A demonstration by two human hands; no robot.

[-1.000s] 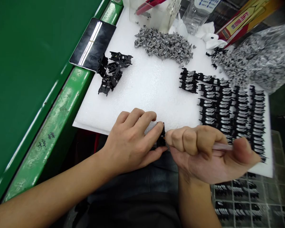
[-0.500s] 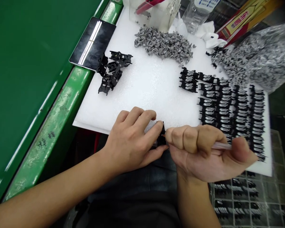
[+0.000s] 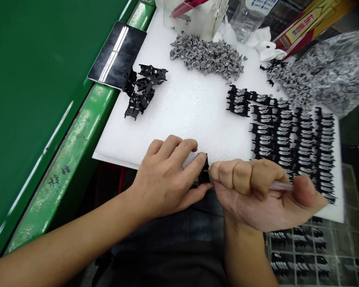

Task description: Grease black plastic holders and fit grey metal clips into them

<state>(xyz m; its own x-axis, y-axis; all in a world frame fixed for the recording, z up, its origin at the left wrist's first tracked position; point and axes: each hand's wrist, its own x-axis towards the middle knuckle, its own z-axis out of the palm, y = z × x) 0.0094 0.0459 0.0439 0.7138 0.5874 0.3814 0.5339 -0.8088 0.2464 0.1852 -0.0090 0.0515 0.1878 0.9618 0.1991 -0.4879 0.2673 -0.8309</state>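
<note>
My left hand (image 3: 170,175) pinches a small black plastic part (image 3: 204,175) between thumb and index finger at the near edge of the white foam board (image 3: 185,115). Most of that part is hidden by my fingers. My right hand (image 3: 257,191) is closed around a thin stick-like tool with a pale, translucent handle (image 3: 281,186). Its narrow orange-brown tip meets or nearly meets the black part; contact cannot be made out. Several similar black parts (image 3: 145,85) lie in a loose cluster at the board's left side.
A heap of small grey clips (image 3: 208,56) lies at the back. Rows of black parts with grey pieces (image 3: 283,139) fill the right side, near a plastic bag (image 3: 332,71) of grey clips. A dark tablet-like slab (image 3: 116,56) rests on the green ledge (image 3: 66,159). Below right stands a compartmented tray (image 3: 335,243).
My right hand has shifted very slightly right and down, still gripping the tool. My left hand keeps its pinch on the black part, almost unmoved.
</note>
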